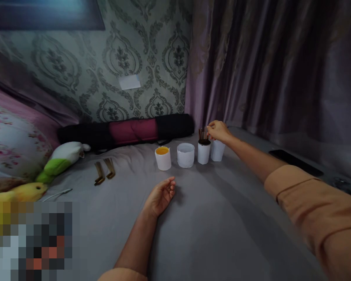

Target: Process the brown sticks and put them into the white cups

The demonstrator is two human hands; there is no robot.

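My right hand [218,131] is pinched at the top of a white cup [204,154] that holds several thin brown sticks [203,135]. Its fingertips are beside the sticks, and what they grip is too small to make out. A taller white container [217,151] stands partly hidden below that hand. My left hand [161,196] hovers or rests low over the bed, fingers loosely curled and apart from the thumb, with nothing seen in it. In front of it stand a white cup with orange-yellow contents [163,160] and a wider whitish cup [185,157].
Two small bundles of bent brown pieces [98,174] lie on the grey sheet [193,234] at left. A long black and maroon bag [133,130] lies along the wall. Plush toys [61,156] and a cable [57,194] are at left; a dark phone-like slab [295,162] lies right.
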